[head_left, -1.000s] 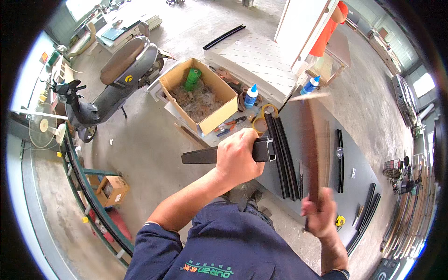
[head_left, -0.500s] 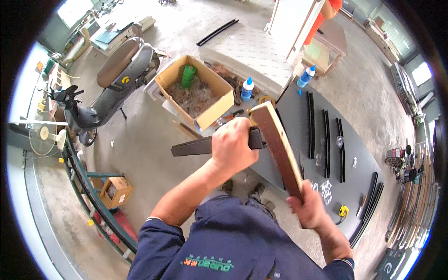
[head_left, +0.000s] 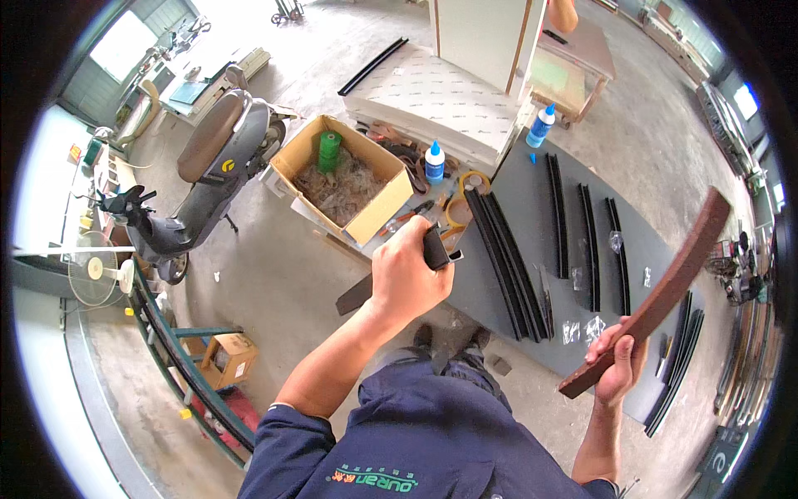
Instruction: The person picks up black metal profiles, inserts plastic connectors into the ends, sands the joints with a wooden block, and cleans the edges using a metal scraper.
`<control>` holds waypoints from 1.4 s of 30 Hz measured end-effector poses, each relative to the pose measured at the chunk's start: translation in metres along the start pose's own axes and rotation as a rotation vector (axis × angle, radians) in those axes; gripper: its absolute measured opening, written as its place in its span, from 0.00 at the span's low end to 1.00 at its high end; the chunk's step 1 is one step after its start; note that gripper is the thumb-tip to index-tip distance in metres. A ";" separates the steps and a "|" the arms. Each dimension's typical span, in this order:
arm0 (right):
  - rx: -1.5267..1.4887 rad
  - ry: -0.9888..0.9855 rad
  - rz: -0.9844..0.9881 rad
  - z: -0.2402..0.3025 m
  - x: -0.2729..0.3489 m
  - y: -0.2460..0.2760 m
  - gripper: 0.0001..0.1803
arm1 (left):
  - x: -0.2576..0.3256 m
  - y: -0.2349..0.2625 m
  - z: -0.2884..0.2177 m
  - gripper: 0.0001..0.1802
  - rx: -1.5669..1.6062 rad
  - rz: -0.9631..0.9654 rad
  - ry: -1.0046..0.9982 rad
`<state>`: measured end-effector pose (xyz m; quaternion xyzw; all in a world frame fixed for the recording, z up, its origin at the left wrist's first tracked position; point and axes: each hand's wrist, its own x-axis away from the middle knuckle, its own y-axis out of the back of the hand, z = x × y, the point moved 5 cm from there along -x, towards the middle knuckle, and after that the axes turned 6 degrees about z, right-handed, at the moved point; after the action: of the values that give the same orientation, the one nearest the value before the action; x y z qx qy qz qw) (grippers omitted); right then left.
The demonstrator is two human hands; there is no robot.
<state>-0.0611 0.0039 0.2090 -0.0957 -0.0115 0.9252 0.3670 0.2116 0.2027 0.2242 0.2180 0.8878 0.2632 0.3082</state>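
Observation:
My left hand (head_left: 407,279) is closed around a short dark metal channel profile (head_left: 355,293). The open end of the profile sticks out past my thumb side, and its other end slopes down to the left. On the right, my right hand (head_left: 619,366) grips the lower part of a long brown strip (head_left: 675,279). That strip slants up to the right, over the grey tabletop (head_left: 532,224). Between my hands, several long black profiles (head_left: 509,266) lie side by side on the table. More black profiles (head_left: 588,249) and crumpled clear plastic bits (head_left: 593,327) lie farther right.
Beyond my left hand stands a cardboard box (head_left: 381,218) with a green spool (head_left: 329,151) and scraps. Tape rolls (head_left: 458,213) and blue-and-white bottles (head_left: 435,163) are near it. A scooter (head_left: 187,183) is parked left. At the far side, another person's arm (head_left: 563,14) shows beside a white panel.
The brown strip has swung right, away from the profile in my left hand, and now tilts outward. My left hand has turned, bringing the profile's open end into view.

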 end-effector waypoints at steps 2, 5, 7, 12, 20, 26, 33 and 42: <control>-0.010 0.037 0.000 0.011 0.002 0.001 0.24 | 0.000 -0.010 -0.004 0.10 0.008 0.060 0.045; 0.119 0.090 0.137 0.013 0.012 -0.024 0.27 | -0.002 -0.025 -0.013 0.11 -0.007 0.085 0.029; 0.084 0.128 0.274 0.015 0.010 -0.036 0.24 | -0.003 -0.032 -0.019 0.12 0.001 0.114 0.054; 0.770 -0.172 0.668 -0.026 0.014 -0.049 0.16 | -0.002 -0.055 -0.026 0.19 -0.068 0.179 -0.072; 0.236 -0.316 -0.298 -0.096 -0.019 0.101 0.07 | 0.003 -0.026 0.028 0.09 0.161 0.072 0.267; 1.009 -0.587 -0.471 -0.222 0.046 0.230 0.28 | -0.035 0.024 0.065 0.05 1.045 -0.215 0.527; 1.305 -0.225 -0.237 -0.208 0.021 0.177 0.24 | 0.011 0.016 0.153 0.13 1.250 -0.297 1.025; 1.078 -0.174 0.325 -0.272 -0.015 0.094 0.08 | 0.169 -0.074 0.189 0.06 0.876 -0.096 1.581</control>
<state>-0.0634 -0.0880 -0.0644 0.1809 0.4468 0.8495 0.2145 0.1991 0.3024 -0.0204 0.0342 0.8693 -0.0383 -0.4916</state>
